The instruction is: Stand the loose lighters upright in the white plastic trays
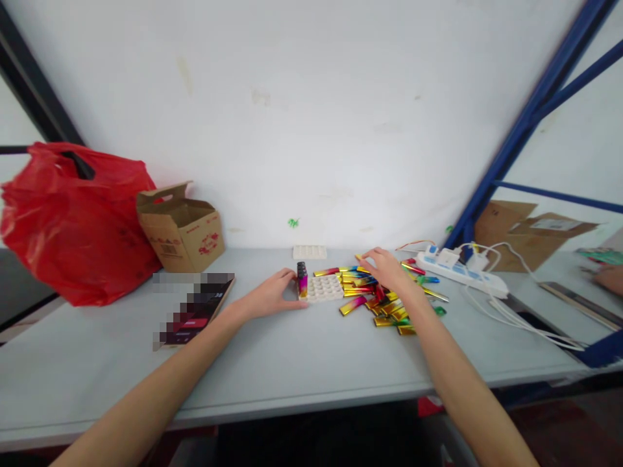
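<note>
My left hand (pixel 272 295) holds the left end of a white tray with holes (pixel 327 288), its thumb at the near corner and its fingers at the far side. Beside these fingers a row of several slim tubes (pixel 302 280), purple-to-gold with black tops, stands upright in the tray's leftmost row. Over the pile at the right, my right hand (pixel 382 267) is closed in a pinch on a gold tube (pixel 359 257), of which only a small end shows. Under and around it lie several shiny tubes (pixel 384 308) in gold, red, blue, green and purple, heaped loosely.
A second white tray (pixel 309 251) lies against the wall. At the left are a red plastic bag (pixel 78 220), an open cardboard box (pixel 187 233) and a dark flat box (pixel 204 305), partly blurred. A power strip (pixel 462 272) with white cables lies at the right, near a blue frame.
</note>
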The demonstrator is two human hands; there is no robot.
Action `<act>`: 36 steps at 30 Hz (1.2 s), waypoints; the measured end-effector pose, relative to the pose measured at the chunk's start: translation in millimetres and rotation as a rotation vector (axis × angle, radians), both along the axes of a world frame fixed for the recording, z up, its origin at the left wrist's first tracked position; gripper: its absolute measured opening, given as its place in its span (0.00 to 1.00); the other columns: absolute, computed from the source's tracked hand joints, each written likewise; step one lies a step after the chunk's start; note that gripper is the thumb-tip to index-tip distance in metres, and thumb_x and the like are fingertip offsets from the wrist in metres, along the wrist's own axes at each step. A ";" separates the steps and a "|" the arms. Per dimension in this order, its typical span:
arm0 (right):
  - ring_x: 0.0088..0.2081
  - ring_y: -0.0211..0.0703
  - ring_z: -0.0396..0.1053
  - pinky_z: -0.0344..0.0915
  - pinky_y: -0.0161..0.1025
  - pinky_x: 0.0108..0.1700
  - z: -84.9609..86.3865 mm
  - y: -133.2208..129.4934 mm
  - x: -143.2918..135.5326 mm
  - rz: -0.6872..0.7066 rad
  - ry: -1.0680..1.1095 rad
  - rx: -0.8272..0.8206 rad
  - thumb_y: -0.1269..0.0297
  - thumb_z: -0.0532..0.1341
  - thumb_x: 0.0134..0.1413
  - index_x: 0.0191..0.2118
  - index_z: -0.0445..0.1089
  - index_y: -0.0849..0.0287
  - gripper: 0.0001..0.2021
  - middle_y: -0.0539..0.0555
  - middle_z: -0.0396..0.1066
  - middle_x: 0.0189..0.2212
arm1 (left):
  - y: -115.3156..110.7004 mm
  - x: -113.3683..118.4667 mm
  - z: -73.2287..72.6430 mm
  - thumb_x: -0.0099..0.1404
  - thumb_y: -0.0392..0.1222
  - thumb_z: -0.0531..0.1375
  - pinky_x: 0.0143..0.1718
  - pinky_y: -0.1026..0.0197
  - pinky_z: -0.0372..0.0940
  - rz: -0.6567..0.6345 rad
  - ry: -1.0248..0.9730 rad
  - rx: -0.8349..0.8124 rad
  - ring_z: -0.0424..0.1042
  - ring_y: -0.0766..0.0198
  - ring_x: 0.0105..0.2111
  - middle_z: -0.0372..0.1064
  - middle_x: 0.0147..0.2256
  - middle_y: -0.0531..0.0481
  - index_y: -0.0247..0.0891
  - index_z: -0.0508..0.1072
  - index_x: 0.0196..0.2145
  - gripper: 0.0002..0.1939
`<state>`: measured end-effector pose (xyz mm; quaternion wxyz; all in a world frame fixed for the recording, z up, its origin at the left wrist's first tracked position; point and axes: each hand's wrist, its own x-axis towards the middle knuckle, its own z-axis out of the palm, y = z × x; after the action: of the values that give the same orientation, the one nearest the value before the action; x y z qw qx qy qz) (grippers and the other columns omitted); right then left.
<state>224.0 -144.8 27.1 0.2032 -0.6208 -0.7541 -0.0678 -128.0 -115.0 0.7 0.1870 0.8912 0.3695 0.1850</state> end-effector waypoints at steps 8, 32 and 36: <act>0.48 0.53 0.76 0.67 0.44 0.54 -1.5 2.0 9.0 0.010 -0.005 -0.193 0.68 0.62 0.65 0.47 0.81 0.60 0.10 0.62 0.80 0.46 | -1.3 0.6 1.6 0.58 0.69 0.67 0.58 0.47 0.68 0.008 0.022 0.003 0.72 0.42 0.56 0.71 0.56 0.38 0.39 0.72 0.53 0.36; 0.28 0.40 0.68 0.66 0.38 0.33 -15.6 -11.2 -94.5 0.416 1.602 -0.468 0.34 0.69 0.49 0.35 0.68 0.54 0.26 0.47 0.69 0.26 | 1.0 -0.3 -2.3 0.58 0.69 0.67 0.57 0.47 0.69 -0.020 -0.020 0.021 0.73 0.42 0.54 0.72 0.54 0.38 0.38 0.73 0.52 0.35; 0.19 0.34 0.49 0.52 0.33 0.23 -16.5 -16.5 -104.6 0.391 1.473 -0.499 0.31 0.66 0.51 0.33 0.60 0.52 0.28 0.39 0.53 0.19 | -0.5 -0.2 -2.8 0.58 0.69 0.68 0.56 0.47 0.69 -0.014 -0.032 0.025 0.73 0.43 0.53 0.72 0.54 0.39 0.39 0.72 0.53 0.36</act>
<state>119.4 -161.3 10.6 0.5121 -0.3899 -0.5142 0.5669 -128.2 -115.5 -2.1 0.1830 0.8930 0.3578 0.2026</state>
